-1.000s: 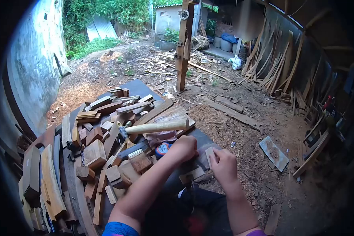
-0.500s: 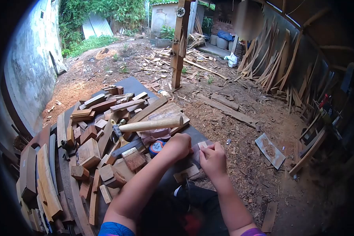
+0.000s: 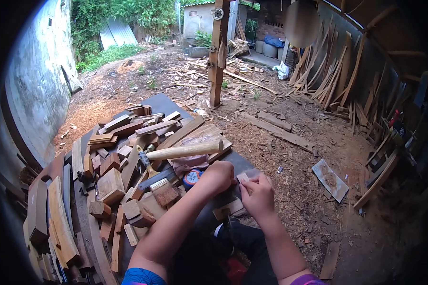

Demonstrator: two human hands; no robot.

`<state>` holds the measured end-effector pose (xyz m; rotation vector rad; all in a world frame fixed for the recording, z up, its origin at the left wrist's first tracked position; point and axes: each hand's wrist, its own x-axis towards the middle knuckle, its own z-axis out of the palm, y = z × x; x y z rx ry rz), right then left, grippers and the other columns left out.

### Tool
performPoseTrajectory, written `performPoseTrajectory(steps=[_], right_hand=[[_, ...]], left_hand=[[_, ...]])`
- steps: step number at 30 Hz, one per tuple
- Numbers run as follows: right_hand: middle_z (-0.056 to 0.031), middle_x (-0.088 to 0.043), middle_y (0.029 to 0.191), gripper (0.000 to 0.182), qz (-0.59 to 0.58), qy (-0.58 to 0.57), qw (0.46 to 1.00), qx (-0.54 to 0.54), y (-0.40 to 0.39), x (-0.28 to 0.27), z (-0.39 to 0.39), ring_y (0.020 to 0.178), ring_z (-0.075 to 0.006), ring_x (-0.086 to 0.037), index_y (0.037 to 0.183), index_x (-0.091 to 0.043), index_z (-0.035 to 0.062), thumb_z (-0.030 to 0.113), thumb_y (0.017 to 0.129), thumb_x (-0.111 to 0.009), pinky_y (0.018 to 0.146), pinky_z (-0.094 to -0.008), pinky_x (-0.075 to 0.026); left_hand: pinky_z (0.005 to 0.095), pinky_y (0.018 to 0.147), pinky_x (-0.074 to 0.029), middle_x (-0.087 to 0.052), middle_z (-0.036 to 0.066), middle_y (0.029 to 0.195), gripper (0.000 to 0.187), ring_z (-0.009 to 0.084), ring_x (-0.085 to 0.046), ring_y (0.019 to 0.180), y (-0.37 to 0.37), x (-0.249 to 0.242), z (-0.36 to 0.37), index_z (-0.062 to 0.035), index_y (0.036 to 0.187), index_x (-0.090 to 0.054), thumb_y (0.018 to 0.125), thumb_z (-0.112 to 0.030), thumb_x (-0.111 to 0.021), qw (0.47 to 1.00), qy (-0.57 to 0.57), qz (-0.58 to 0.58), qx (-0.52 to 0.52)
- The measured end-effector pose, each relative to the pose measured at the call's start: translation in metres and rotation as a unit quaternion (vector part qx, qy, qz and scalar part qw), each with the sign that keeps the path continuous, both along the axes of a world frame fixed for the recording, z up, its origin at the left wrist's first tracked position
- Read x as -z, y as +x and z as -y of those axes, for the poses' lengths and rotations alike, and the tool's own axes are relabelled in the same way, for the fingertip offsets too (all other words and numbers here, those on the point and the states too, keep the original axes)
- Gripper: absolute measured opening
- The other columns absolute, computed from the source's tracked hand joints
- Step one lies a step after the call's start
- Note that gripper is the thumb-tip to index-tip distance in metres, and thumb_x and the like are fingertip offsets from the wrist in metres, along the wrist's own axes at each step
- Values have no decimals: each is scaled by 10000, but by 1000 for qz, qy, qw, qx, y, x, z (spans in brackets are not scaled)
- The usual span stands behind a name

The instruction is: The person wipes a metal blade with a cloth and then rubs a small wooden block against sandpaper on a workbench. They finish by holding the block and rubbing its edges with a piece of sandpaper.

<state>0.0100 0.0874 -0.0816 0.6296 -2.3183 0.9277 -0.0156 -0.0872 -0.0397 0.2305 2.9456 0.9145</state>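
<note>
Dirt yard [image 3: 290,156] takes up most of the view, covered in sawdust and scrap strips, with a wooden post [image 3: 217,52] standing upright past the far end of the tabletop [image 3: 169,105]. The tabletop is a dark sheet running away from the person, and its left half is buried under a pile of offcuts [image 3: 114,156], blocks and slats lying every which way. On top of that pile sits a mallet [image 3: 176,152], pale handle lying roughly left to right and tilted up a bit toward the right, head end at the left. Just below it there's a round tape measure [image 3: 191,177], right next to the left hand [image 3: 218,175]. That hand is curled into a fist at the tabletop's near right edge, can't tell what's inside it. The right hand [image 3: 257,194] is just beside it, fingers pinched on a small chip [image 3: 243,177] of pale wood, held between the two hands. The chip's visible end points up and away from the person; its long axis is too small to tell properly.
</note>
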Motion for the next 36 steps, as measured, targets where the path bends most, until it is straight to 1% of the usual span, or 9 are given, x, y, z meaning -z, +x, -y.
performPoseTrajectory(steps=[4,7,10,14,18,23,28,31,36], right_hand=[[-97,-602,882,85,37,19,999,7,-34,5,15,879,-303,-580,855,-777,94,157,826,-729,794,-434,-461],[-77,-601,882,87,-28,45,998,29,-18,6,8,885,-286,-580,883,-782,119,157,820,-735,798,-425,-441],[-64,-605,899,98,-11,60,998,33,15,-2,-9,898,-271,-584,901,-784,137,158,818,-737,804,-416,-426],[-68,-612,921,100,35,27,999,18,20,-1,-14,918,-275,-587,897,-783,129,152,812,-737,816,-425,-429],[-95,-654,960,131,-21,26,999,29,-23,0,5,933,-289,-623,899,-787,75,126,781,-764,823,-419,-484],[-82,-649,952,120,0,11,1000,4,-13,3,1,934,-288,-601,898,-781,78,123,796,-736,862,-428,-467],[-89,-648,919,101,23,-12,1000,11,29,-2,-13,861,-295,-594,878,-781,67,107,794,-743,803,-416,-488],[-88,-654,926,115,2,-5,1000,19,-1,2,1,876,-295,-597,897,-782,70,99,790,-751,806,-406,-493],[-83,-660,935,132,28,37,999,22,-32,-4,16,902,-295,-603,912,-786,80,106,787,-754,852,-411,-481]], left_hand=[[415,802,-552,-720,212,906,246,359,-710,893,2,3,-3,-27,885,-729,763,-216,-829,1000,-7,-23,-12],[415,797,-553,-718,213,895,237,361,-709,883,2,3,0,-22,875,-726,767,-209,-823,999,-3,-42,-16],[417,805,-550,-718,217,905,233,364,-707,906,2,2,-1,-18,882,-724,775,-203,-816,1000,0,-10,-8],[407,725,-561,-715,203,825,228,322,-723,780,1,-2,1,-12,886,-721,787,-196,-815,1000,-5,-20,4],[396,637,-560,-703,184,740,234,277,-710,633,-1,7,1,-8,878,-717,790,-199,-820,999,19,-39,5],[417,794,-554,-717,219,898,269,369,-708,896,4,2,-1,-24,883,-724,770,-242,-832,999,-2,-31,-11],[419,781,-557,-719,218,891,234,369,-711,877,-1,3,1,-33,887,-736,769,-214,-827,1000,-3,-18,2],[397,710,-566,-714,195,809,245,315,-723,759,-2,4,1,-1,872,-720,778,-201,-823,1000,8,-28,10],[393,703,-562,-711,193,800,241,313,-717,740,2,9,1,1,863,-715,776,-197,-822,999,17,-52,-2]])
